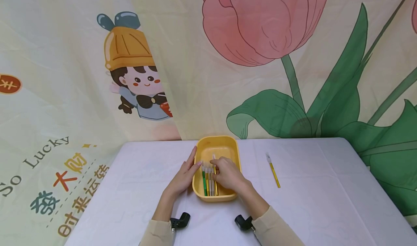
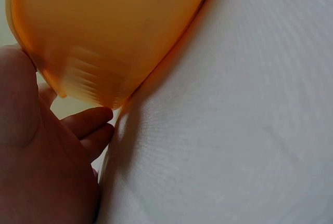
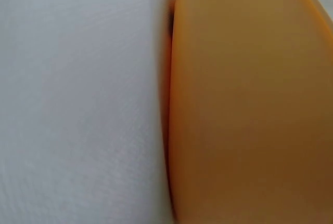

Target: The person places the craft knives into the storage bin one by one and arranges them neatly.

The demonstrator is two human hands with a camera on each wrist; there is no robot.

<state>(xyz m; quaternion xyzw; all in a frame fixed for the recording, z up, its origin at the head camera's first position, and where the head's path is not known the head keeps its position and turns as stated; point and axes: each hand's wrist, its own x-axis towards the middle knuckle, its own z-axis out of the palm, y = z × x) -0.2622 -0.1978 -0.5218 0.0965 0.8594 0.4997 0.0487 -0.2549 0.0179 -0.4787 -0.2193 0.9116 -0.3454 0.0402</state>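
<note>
A yellow plastic tray [image 1: 217, 140] stands on the table, with several slim pen-like sticks [image 1: 205, 183] side by side in its near part. Their barrels are green, gold and silver, with pale, clear-looking upper ends. My left hand [image 1: 181, 177] holds the tray's left side, thumb over the rim and fingers along the outer wall; the left wrist view has these fingers [image 2: 88, 125] against the wall. Inside the tray, my right hand [image 1: 229, 173] pinches a gold pen-like stick [image 1: 216, 188], its pale end showing above the fingers. The right wrist view is mostly the tray's outer wall [image 3: 250, 99].
Another yellow pen-like stick [image 1: 274, 174] with a clear tip lies on the white-covered table [image 1: 312, 202], right of the tray. Black wrist cameras [image 1: 181, 220] sit at both cuffs. Behind the table hangs a printed cloth [image 1: 189, 57] with a tulip and a cartoon figure.
</note>
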